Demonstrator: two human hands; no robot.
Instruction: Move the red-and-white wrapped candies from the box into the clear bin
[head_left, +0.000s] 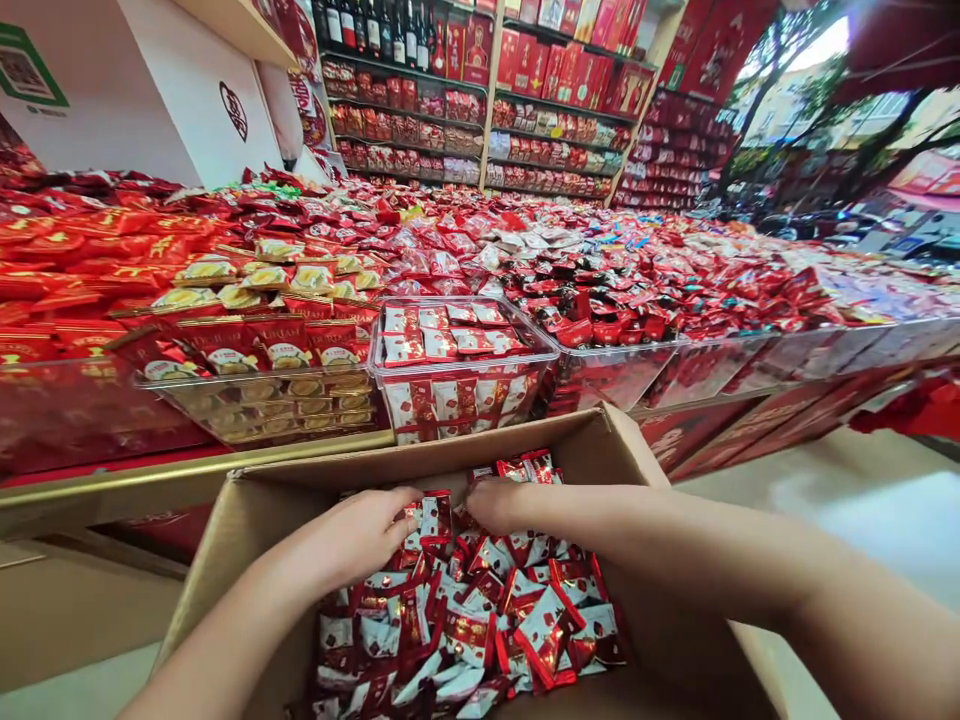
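Observation:
Both of my hands reach into a large cardboard box (420, 458) filled with small red and white wrapped candies (469, 632). My left hand (375, 530) closes around one red and white candy packet (435, 517) near the box's far side. Close to it on the right, my right hand (495, 503) has its fingers curled down among the packets; what they hold is hidden. Just past the box's far edge stands a clear plastic bin (457, 375) with matching red and white packets set in neat rows.
A clear bin of durian snack packets (281, 345) stands left of the matching bin. Dark red candies (600, 310) fill the bin to its right. Loaded shelves (480, 110) rise behind the display. A white panel (187, 80) stands at the left.

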